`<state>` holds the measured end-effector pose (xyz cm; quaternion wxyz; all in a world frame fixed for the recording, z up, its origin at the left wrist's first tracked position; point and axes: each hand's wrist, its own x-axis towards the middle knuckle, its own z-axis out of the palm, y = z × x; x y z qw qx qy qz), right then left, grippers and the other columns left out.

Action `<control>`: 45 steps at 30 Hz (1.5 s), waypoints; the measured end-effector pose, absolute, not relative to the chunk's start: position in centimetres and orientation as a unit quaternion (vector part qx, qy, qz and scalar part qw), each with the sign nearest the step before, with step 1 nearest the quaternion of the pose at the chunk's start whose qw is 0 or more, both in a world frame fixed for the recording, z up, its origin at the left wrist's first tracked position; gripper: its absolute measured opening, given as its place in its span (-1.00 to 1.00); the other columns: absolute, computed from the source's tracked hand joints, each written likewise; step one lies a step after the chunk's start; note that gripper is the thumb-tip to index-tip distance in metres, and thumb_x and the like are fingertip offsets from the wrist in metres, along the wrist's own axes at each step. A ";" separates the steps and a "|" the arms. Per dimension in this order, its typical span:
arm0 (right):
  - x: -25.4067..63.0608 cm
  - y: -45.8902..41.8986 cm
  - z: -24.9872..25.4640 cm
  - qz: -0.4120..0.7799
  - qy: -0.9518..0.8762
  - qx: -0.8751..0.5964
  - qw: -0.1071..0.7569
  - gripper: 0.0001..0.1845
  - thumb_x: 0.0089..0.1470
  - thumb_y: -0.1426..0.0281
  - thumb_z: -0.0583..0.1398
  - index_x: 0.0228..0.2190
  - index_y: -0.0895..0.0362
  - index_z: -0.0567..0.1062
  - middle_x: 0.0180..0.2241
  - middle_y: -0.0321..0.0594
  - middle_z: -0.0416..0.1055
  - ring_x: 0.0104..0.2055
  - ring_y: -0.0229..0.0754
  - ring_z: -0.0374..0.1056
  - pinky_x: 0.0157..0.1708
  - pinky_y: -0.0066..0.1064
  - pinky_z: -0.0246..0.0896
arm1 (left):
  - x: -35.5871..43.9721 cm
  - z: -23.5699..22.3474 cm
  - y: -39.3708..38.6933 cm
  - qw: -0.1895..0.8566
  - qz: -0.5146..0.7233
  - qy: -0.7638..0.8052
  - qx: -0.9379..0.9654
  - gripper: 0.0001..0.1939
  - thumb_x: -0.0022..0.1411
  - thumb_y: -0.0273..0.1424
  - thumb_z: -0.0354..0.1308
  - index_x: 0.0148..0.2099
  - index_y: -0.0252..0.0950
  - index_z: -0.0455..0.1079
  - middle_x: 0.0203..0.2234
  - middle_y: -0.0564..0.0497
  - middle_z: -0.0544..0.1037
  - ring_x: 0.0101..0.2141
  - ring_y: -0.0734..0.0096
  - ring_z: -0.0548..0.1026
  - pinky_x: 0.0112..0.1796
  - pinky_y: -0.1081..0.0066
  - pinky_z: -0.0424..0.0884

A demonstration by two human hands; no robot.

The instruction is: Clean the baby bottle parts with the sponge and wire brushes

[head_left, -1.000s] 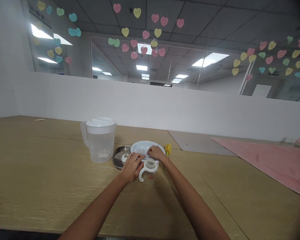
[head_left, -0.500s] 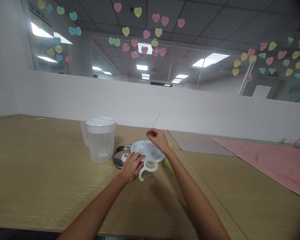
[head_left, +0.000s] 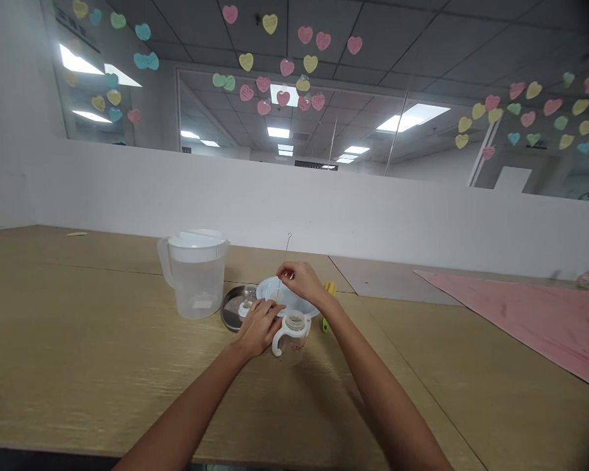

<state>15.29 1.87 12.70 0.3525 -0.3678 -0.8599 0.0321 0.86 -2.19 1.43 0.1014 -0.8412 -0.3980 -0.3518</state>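
My right hand [head_left: 299, 280] pinches a thin wire rod [head_left: 287, 247] with a small loop at its upper end. The rod slants down over a pale bowl [head_left: 302, 305] toward the fingertips of my left hand [head_left: 261, 322]. Those fingers are curled at the bowl's near-left rim around something small and pale that I cannot make out. Just right of my left hand stands a clear bottle [head_left: 292, 350], uncapped, with a white two-handled ring [head_left: 278, 340] round its neck and red print. Left of the bowl, a round metal tray [head_left: 230, 315] bears a clear dome-shaped piece with a white ring [head_left: 247, 302].
A lidded translucent pitcher [head_left: 199, 278] stands left of the tray. Behind my right wrist lies a yellow and green handled item [head_left: 330, 288], partly hidden. A pink sheet [head_left: 520, 320] covers the table's right side. A white wall [head_left: 255, 203] bounds the back.
My right hand has moved slightly left and down with the wire rod, which now stands more upright and lower. My left hand and the bottle have stayed in place.
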 end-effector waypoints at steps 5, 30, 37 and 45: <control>15.2 2.0 12.6 0.017 -0.857 -0.381 0.345 -0.77 -0.12 0.57 0.07 -0.45 0.14 0.50 -0.46 -0.28 0.46 -0.45 -0.33 0.29 -0.43 -0.54 0.11 | 0.9 1.5 -2.1 0.099 -0.349 -0.400 -0.842 -0.68 0.26 -0.39 -0.12 0.03 -0.25 0.26 -0.19 -0.06 0.40 -0.12 0.30 0.32 0.02 0.16 0.13; 15.0 2.2 11.9 -0.005 -0.891 -0.374 0.256 -0.76 -0.14 0.59 0.10 -0.46 0.13 0.52 -0.46 -0.30 0.46 -0.44 -0.33 0.29 -0.44 -0.54 0.06 | 0.9 1.3 -2.2 0.110 -0.338 -0.407 -0.841 -0.67 0.26 -0.40 -0.14 0.05 -0.27 0.24 -0.17 -0.08 0.40 -0.10 0.27 0.32 0.04 0.14 0.11; 14.7 1.8 11.8 -0.018 -0.900 -0.370 0.229 -0.77 -0.12 0.58 0.11 -0.45 0.12 0.53 -0.48 -0.30 0.45 -0.46 -0.32 0.28 -0.46 -0.53 0.04 | 1.0 1.1 -2.1 0.126 -0.329 -0.416 -0.838 -0.64 0.28 -0.37 -0.16 0.09 -0.28 0.20 -0.13 -0.10 0.39 -0.08 0.25 0.30 0.03 0.12 0.12; 14.3 1.0 12.3 -0.046 -0.901 -0.374 0.215 -0.75 -0.11 0.57 0.11 -0.41 0.09 0.54 -0.43 -0.28 0.48 -0.40 -0.27 0.31 -0.41 -0.50 0.06 | 0.9 0.6 -1.7 0.146 -0.330 -0.416 -0.835 -0.58 0.27 -0.37 -0.14 0.15 -0.37 0.09 -0.06 -0.18 0.31 -0.01 0.20 0.23 0.02 0.14 0.16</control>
